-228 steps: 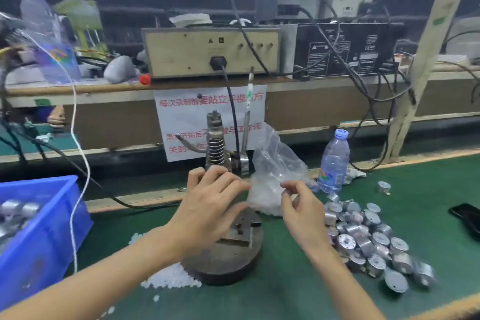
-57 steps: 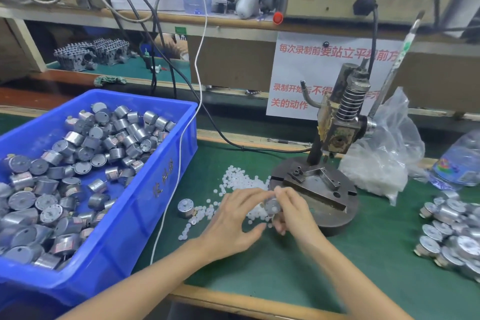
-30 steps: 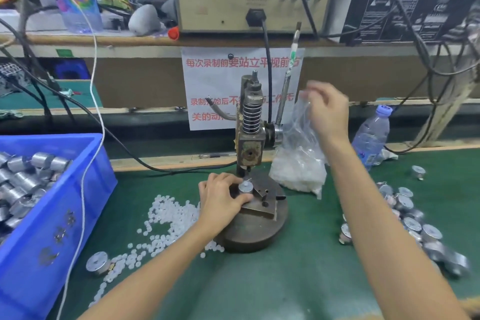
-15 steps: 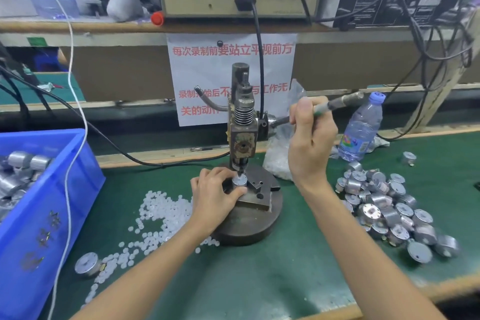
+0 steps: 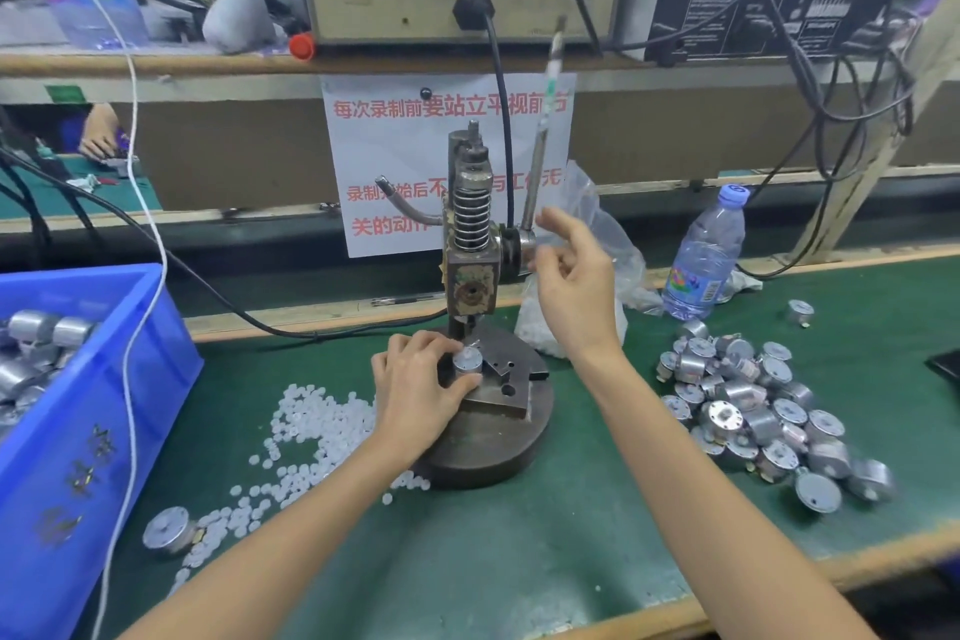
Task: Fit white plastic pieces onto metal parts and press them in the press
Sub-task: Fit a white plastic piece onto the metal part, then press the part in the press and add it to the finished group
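Note:
A small hand press [image 5: 470, 244] stands on a round iron base [image 5: 488, 447] in the middle of the green mat. Under its ram sits a round metal part [image 5: 467, 360] with a white plastic piece on top. My left hand [image 5: 415, 390] grips that part between thumb and fingers. My right hand [image 5: 571, 281] hovers just right of the press with loose fingers, holding nothing. The press lever [image 5: 543, 135] stands upright, free of my hand. Loose white plastic pieces [image 5: 311, 431] lie left of the base.
A blue bin [image 5: 78, 431] of metal parts fills the left side. A heap of metal parts [image 5: 753, 405] lies at the right, one single part [image 5: 166, 530] at the front left. A plastic bag [image 5: 597, 234] and a water bottle [image 5: 706, 255] stand behind.
My right hand has let go of the lever, which swung back from its pulled-down position to upright. The ram has risen. My left hand stays on the metal part.

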